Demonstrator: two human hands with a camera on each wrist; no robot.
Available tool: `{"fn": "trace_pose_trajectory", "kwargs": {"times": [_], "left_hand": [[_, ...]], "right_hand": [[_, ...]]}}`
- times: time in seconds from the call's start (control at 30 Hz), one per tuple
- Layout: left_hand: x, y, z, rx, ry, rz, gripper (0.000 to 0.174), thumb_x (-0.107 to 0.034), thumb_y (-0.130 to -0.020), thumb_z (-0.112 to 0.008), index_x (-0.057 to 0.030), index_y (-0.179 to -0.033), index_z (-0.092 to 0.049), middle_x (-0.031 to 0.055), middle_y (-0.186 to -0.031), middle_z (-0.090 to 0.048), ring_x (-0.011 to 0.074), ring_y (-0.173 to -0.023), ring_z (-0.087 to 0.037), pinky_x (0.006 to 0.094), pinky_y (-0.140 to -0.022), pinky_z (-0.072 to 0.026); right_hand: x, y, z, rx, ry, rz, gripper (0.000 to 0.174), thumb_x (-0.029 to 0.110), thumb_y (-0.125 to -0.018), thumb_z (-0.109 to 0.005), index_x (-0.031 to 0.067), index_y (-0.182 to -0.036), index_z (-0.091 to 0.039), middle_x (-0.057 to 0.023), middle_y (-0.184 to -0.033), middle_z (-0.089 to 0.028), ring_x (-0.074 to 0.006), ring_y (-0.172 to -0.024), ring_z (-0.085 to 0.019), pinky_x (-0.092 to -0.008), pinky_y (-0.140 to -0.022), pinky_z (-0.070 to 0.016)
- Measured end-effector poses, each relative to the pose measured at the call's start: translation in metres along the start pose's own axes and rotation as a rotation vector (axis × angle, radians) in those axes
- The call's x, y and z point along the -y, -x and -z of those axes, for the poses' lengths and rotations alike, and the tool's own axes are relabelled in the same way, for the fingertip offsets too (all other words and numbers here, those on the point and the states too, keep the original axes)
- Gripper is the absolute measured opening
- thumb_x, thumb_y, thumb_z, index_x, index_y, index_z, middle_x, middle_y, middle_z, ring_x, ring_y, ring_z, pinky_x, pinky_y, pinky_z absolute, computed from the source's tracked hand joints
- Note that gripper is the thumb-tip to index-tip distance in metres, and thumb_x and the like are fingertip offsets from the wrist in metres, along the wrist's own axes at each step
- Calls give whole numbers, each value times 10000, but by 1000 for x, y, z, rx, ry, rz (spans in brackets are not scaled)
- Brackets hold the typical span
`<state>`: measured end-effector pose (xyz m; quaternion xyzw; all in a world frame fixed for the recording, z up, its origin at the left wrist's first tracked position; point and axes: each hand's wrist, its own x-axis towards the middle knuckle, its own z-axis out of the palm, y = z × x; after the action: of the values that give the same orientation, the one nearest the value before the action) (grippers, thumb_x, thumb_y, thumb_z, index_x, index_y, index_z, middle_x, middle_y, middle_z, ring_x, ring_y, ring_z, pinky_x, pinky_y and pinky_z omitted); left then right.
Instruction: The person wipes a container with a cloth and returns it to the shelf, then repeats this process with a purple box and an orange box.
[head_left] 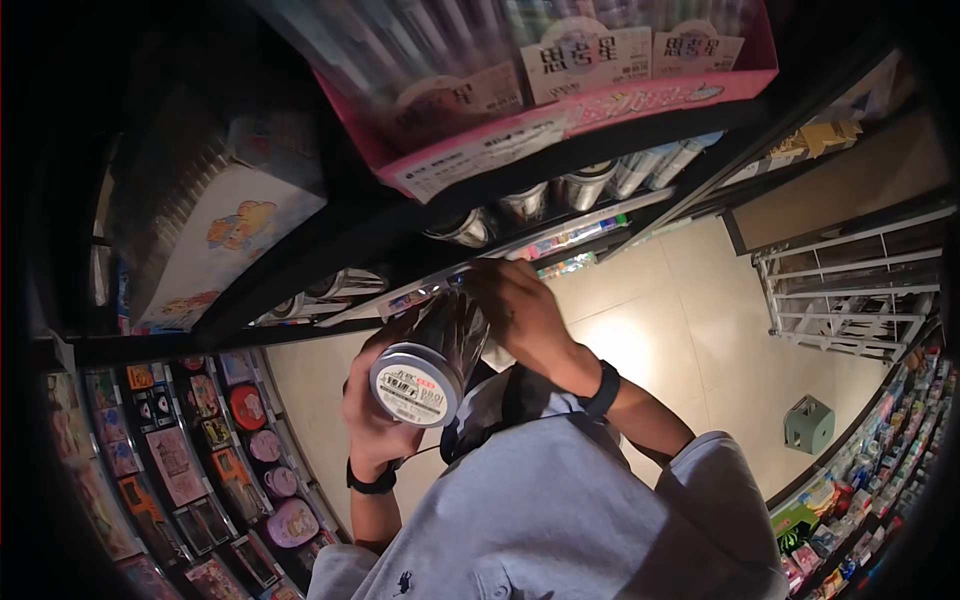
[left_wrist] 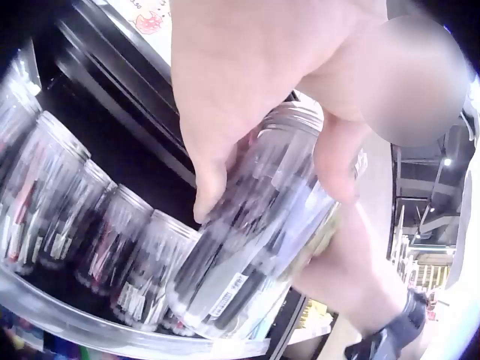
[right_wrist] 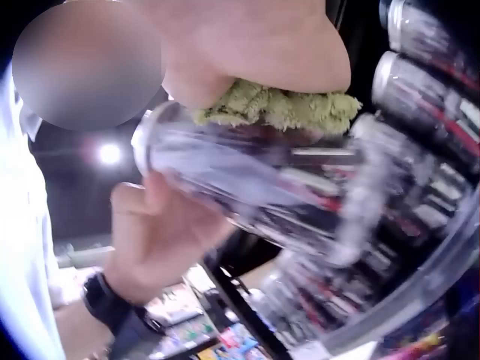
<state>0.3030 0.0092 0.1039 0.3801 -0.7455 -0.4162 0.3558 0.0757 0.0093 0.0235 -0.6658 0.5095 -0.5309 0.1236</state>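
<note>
A clear plastic jar of pens [head_left: 450, 335] is tilted in front of the person, its grey lid with a round white label [head_left: 412, 392] turned toward the head camera. The left hand [head_left: 375, 400] grips it near the lid; in the left wrist view, thumb and fingers of this hand [left_wrist: 255, 67] lie on either side of the jar [left_wrist: 247, 232]. At the jar's other end is the right hand [head_left: 520, 315]. In the right wrist view, this hand [right_wrist: 262, 49] holds a fuzzy green cloth [right_wrist: 277, 109] against the jar's side [right_wrist: 232, 169].
Several similar pen jars [left_wrist: 97, 232] stand in a row on the dark shelf with a clear front strip [left_wrist: 112, 330]. Above hangs a pink display box [head_left: 580, 115] of pens. A green stool [head_left: 808, 424] stands on the tiled floor [head_left: 650, 330], near a white wire rack [head_left: 840, 300].
</note>
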Motion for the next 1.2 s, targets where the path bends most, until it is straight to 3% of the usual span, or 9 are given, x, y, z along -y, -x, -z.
{"fn": "trace_pose_trajectory", "kwargs": {"times": [0.03,0.17,0.23,0.33,0.5,0.63,0.83,1.07,1.2], "left_hand": [[4,-1,0,1,-23,-5,737,-98,-630,-755,65,-1290,-472,199,-1258,-601,240,-1083,-629,352,-943,-495],[28,-11,-20,-169,-111,-60,811,-91,-656,-808,74,-1347,-417,235,-1361,-533,259,-1163,-594,378,-991,-481],[32,-21,-24,-198,-130,-76,799,29,-636,-682,36,-1395,-434,187,-1335,-558,247,-1146,-608,344,-971,-491],[61,-31,-20,-232,-287,-177,771,78,-618,-651,32,-1360,-447,176,-1347,-527,250,-1185,-568,351,-1002,-463],[71,-38,-34,-284,-40,5,773,135,-629,-654,-11,-1354,-430,155,-1284,-507,263,-1236,-495,372,-1038,-426],[92,-43,-45,-398,110,49,849,126,-711,-715,-54,-1421,-285,154,-1333,-451,237,-1226,-503,388,-1060,-417],[90,-49,-46,-247,175,149,863,115,-812,-677,-77,-1497,-187,148,-1454,-336,274,-1373,-369,413,-1129,-357],[99,-51,-56,-324,249,224,853,38,-880,-647,-32,-1544,-115,209,-1574,-213,318,-1469,-221,473,-1186,-250],[101,-47,-54,-323,241,228,828,44,-882,-637,-24,-1536,-135,208,-1565,-228,330,-1461,-247,462,-1178,-282]], "right_hand": [[-5,6,0,12,-27,-224,250,-16,-823,-598,9,-1062,-668,-210,-1119,-649,-366,-1020,-624,-437,-833,-526],[11,27,-1,168,-382,-471,368,78,-822,-662,48,-1188,-634,-175,-1098,-673,-366,-986,-652,-412,-844,-528],[20,17,-6,205,-412,-449,463,113,-838,-672,54,-1286,-574,-199,-1111,-673,-383,-982,-664,-409,-843,-533],[17,12,-20,251,-388,-438,544,122,-855,-656,34,-1369,-503,-229,-1157,-653,-373,-1082,-644,-385,-903,-514],[-1,11,-41,171,-393,-361,619,92,-853,-648,-38,-1417,-430,-262,-1197,-635,-342,-1153,-624,-360,-968,-482],[0,4,-40,208,-403,-442,642,63,-844,-643,-40,-1434,-412,-277,-1185,-635,-337,-1148,-629,-347,-965,-475],[-3,-7,-43,251,-441,-552,651,73,-854,-638,-27,-1449,-395,-286,-1138,-647,-342,-1102,-648,-337,-943,-475],[-15,-12,-62,247,-453,-498,687,115,-866,-647,-23,-1470,-351,-302,-1413,-466,-360,-1369,-426,-373,-1099,-370],[-7,-15,-58,268,-409,-508,683,119,-875,-642,-9,-1477,-347,-294,-1385,-500,-367,-1335,-469,-375,-1075,-391]]}}
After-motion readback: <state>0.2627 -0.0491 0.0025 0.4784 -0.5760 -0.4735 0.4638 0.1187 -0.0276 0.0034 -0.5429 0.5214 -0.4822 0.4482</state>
